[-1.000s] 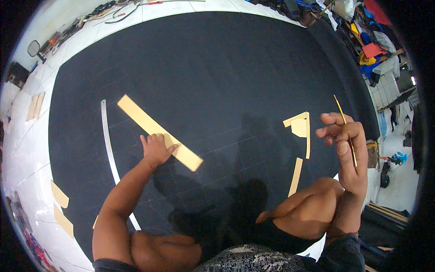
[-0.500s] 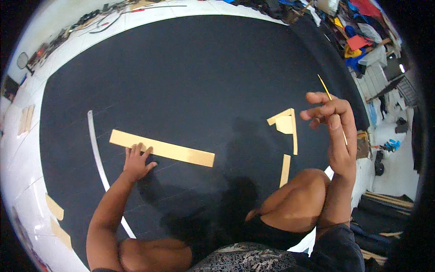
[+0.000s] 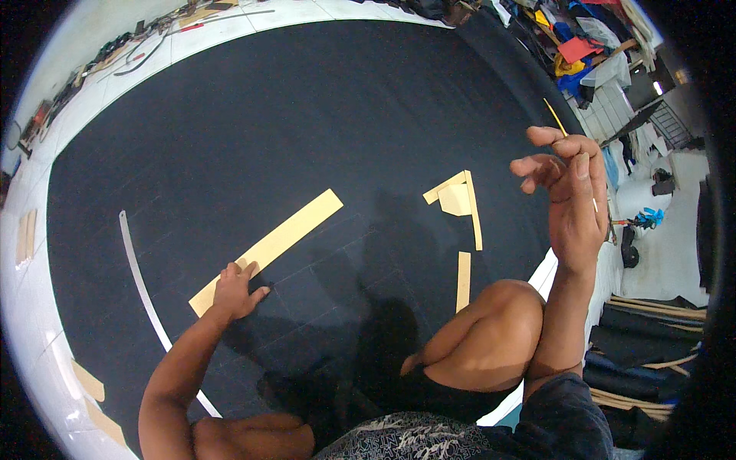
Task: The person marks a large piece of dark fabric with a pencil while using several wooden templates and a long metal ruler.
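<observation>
A long pale-yellow strip point(image 3: 295, 230), seemingly a flat template, lies slanted on black sheet material point(image 3: 291, 100), its far end to the right. My left hand point(image 3: 236, 291) rests on its near part, fingers laid on the strip and thumb stretched out beside it. Raised at the right, my right hand point(image 3: 571, 192) has a thin yellow stick point(image 3: 555, 117) tucked among its fingers. Part of the stick is hidden behind them; its exact kind is unclear. Faint pale lines run across the black material near the strip.
A long grey ruler point(image 3: 142, 284) lies left of my left arm. Small yellow pieces point(image 3: 455, 201) and a short yellow strip point(image 3: 463, 280) lie near my right knee. White floor tiles point(image 3: 57, 360) border the material. A colourful heap point(image 3: 579, 50) fills the far right.
Under my left hand the long strip has swung round, its right end now farther away and its left end nearer. My right hand stays raised, its stick tilted differently. The whole view has shifted slightly.
</observation>
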`<act>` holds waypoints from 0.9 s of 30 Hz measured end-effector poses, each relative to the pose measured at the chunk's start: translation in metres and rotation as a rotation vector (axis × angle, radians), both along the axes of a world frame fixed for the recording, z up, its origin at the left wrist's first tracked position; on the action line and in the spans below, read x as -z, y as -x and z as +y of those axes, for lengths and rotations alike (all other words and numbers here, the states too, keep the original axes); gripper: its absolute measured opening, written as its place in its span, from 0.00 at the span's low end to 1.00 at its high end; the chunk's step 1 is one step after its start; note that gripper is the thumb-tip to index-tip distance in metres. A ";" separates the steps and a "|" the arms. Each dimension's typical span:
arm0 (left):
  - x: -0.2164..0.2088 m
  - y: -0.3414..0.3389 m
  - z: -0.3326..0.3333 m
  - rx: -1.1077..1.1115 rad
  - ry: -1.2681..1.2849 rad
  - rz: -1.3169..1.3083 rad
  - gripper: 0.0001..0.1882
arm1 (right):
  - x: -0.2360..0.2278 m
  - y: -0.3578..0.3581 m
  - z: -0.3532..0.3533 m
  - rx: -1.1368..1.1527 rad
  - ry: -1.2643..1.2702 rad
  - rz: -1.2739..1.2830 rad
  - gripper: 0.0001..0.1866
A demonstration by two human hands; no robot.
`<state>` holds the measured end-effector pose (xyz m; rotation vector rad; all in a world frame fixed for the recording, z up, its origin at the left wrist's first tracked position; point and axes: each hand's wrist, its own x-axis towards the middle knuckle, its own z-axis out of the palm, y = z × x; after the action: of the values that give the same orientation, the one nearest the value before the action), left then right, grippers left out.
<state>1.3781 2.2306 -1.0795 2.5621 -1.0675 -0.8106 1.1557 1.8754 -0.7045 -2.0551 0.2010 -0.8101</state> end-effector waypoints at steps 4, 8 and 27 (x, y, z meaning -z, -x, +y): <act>0.003 -0.005 0.011 -0.017 0.089 -0.143 0.39 | -0.001 0.001 0.002 -0.040 -0.060 -0.017 0.20; 0.007 -0.011 0.016 0.005 0.085 -0.210 0.37 | -0.001 -0.001 0.003 -0.058 -0.084 0.009 0.21; 0.008 -0.018 0.017 0.049 0.131 -0.177 0.36 | -0.003 0.004 -0.007 -0.043 -0.102 -0.053 0.21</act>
<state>1.3961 2.2480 -1.0873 2.5422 -1.1965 -0.5129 1.1512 1.8688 -0.7019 -1.9339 0.1648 -0.8107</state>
